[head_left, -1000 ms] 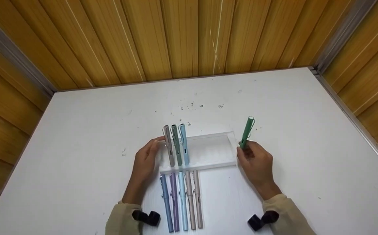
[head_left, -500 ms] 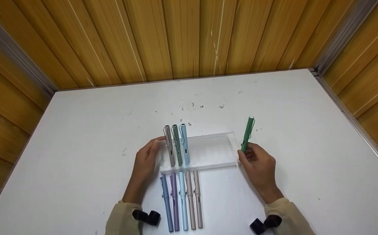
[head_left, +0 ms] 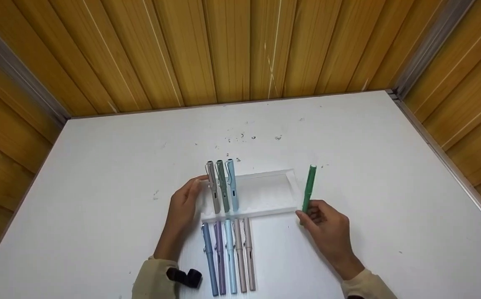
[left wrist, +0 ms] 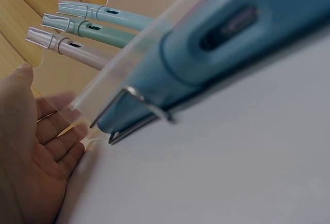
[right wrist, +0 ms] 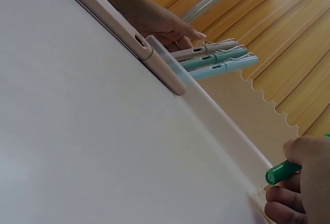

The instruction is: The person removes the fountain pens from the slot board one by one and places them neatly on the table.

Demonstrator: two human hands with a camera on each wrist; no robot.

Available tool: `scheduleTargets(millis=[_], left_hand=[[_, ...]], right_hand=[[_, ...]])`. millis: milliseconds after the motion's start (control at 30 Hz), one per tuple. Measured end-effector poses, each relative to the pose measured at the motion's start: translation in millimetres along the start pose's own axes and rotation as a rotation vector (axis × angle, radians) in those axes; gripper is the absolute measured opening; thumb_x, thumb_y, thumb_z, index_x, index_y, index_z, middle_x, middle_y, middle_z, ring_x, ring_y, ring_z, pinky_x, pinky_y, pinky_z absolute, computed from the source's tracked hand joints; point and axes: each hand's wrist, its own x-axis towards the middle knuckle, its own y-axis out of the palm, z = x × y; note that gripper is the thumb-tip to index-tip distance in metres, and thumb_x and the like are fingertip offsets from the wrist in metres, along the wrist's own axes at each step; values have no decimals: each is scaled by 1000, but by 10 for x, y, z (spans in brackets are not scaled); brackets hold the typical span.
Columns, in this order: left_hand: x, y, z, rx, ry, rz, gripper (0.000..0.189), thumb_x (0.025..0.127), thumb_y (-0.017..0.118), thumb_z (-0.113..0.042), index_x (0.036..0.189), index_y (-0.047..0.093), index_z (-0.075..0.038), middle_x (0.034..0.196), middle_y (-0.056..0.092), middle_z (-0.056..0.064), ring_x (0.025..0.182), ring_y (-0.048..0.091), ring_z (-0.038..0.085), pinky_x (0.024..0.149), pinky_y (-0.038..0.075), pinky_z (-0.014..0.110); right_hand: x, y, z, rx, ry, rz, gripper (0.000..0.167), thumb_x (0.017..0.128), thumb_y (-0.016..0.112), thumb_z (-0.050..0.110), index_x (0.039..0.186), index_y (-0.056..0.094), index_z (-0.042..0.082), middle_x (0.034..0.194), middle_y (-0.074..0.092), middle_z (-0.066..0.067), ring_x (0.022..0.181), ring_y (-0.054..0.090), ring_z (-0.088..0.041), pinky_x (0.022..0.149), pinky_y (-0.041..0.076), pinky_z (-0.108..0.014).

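My right hand [head_left: 327, 228]: pinching the bright green pen [head_left: 310, 187] between thumb and fingers near its lower end, which pokes out in the right wrist view.
Bright green pen: nearly upright in my grip, just beside the right end of the clear stand [head_left: 261, 213] – whether it touches the stand I can't tell.
My left hand [head_left: 182, 205]: at the stand's left end, fingers loosely bent behind the see-through panel, thumb held apart from them.
Clear stand: see-through, with a scalloped back edge and a low front ledge, set on the white table [head_left: 99, 207].
In the stand: three pens side by side at the left end – grey-brown pen [head_left: 212, 187], dark green pen [head_left: 222, 185], light blue pen [head_left: 232, 187] – clip ends up, leaning back.
In front of the stand: a row of five lying on the table, clip ends toward the ledge; from the left, slate-blue pen [head_left: 209, 259], purple pen [head_left: 220, 259], pale blue pen [head_left: 231, 257], then two taupe pens [head_left: 249, 255].
Behind the table: a wood-patterned wall [head_left: 232, 50].
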Motion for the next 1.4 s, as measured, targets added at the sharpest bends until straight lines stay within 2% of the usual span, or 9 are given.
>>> scheduleTargets(millis=[100,533,767,1033,1300,1400], left_hand=[[5,-1,2,4,5,-1,42,106,43,-47,129,68,-22,135,65,-2,136,52,21,116,37,46],[-8,-17,-17,-28,-22,7,46,105,41,-53,130,67,-24,137,63,-4,138,49,20,117,35,47],[-5,-17,-21,-14,-21,4,47,104,41,-55,130,67,-25,137,63,-5,138,49,20,118,35,46],[5,12,-38,6,-2,-6,45,106,41,-51,129,67,-23,136,64,-2,136,52,21,116,37,47],[1,5,-33,0,-9,-7,45,106,40,-50,129,67,-23,136,64,-3,136,52,21,116,37,46],[0,7,-22,-3,-1,-10,44,106,40,-49,130,67,-22,136,64,-2,136,51,22,116,37,46]], right_hand=[[-54,2,28,11,11,18,21,78,83,-1,92,67,1,74,68,4,64,64,-2,54,54,-14],[-273,8,277,62,27,86,19,79,85,5,88,68,8,71,66,13,57,58,1,48,48,-13],[-298,38,299,66,-3,92,20,75,86,3,84,69,10,67,65,14,52,52,5,44,43,-11],[-357,119,395,86,-31,175,21,74,87,5,80,69,12,67,66,13,54,53,7,43,43,-11],[-476,241,663,-51,91,290,23,82,84,22,74,63,19,63,63,16,55,53,7,47,44,-12],[-537,279,747,-98,97,325,27,83,83,23,70,60,20,59,59,18,53,51,9,47,42,-12]])
